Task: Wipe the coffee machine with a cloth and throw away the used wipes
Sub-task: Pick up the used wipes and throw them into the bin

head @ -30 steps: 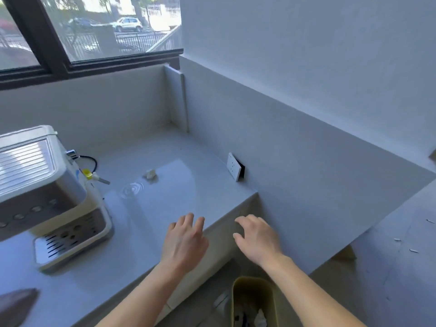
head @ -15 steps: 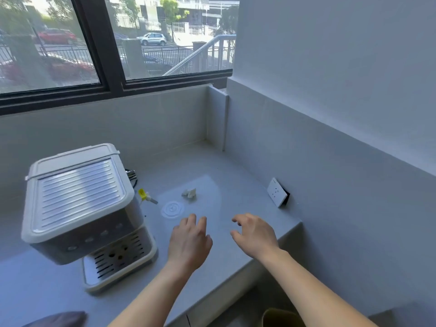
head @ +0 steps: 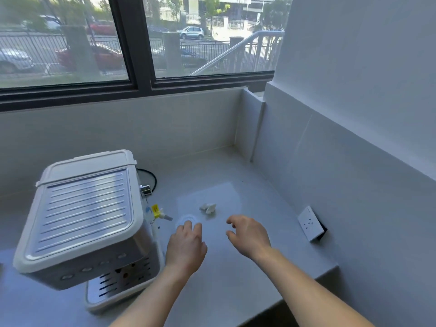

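Hovering over the grey surface (head: 236, 274), both hands empty: left hand (head: 186, 246) palm down, fingers loosely together and extended, holding nothing; right hand (head: 250, 234) fingers spread and curled, thumb apart, open and holding nothing. Both bare forearms come in from the near edge. Just beyond the fingertips, between the two hands, a small crumpled white wipe (head: 208, 207) lies on the surface, apart from both hands. A faint round ring mark (head: 186, 220) on the surface sits at the left hand's fingertips. Coffee machine (head: 85, 220), white with ribbed metal top, stands toward the left side of the surface, just beside the left hand; drip tray (head: 111, 289) at its base faces the near edge. Steam wand (head: 162, 216) with yellow tag (head: 155, 210) sticks out of the machine's right side toward the ring mark. Black cable (head: 151, 178) loops behind the machine. White wall socket (head: 311, 224) on the right backsplash at the surface's right edge. Window (head: 141, 38) above the far edge, cars outside.
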Motion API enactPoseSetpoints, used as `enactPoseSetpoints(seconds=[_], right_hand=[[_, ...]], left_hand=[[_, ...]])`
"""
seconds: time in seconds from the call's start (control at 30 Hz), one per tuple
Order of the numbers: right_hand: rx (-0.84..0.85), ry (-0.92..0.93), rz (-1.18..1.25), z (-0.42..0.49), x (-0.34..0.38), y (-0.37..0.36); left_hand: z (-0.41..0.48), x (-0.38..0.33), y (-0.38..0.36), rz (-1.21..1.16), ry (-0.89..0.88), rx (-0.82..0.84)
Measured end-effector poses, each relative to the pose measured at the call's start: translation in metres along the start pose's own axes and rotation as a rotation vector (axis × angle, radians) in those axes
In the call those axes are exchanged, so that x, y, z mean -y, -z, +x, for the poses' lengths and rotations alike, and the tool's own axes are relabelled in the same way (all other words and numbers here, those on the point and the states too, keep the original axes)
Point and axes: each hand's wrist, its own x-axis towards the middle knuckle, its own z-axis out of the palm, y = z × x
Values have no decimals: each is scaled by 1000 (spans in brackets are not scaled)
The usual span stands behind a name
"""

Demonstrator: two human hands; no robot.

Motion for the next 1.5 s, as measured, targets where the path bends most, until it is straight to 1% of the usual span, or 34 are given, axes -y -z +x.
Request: enactPoseSetpoints(seconds=[0.33,0.5,0.7,0.87,1.0,1.17,1.5], right_hand=[[151,101,3,92,-4,-21],[170,152,-26,119,-1,-36],[195,240,-117,140,0,-50],[197,296,-154,144,0,-57],[202,286,-146,143,-2,-60],[173,222,-75,142,-3,-56],[77,150,-54,119,-17,-37]], left_hand=[[57,15,-17,-1,188,84],[77,18,-28,-23,257,145],[96,21,-35,-64,324,173],[96,20,-40,-50,345,178],[92,23,-46,-64,333,144],[90,22,-46,-139,371,113],[81,11,-36,-110,277,92]])
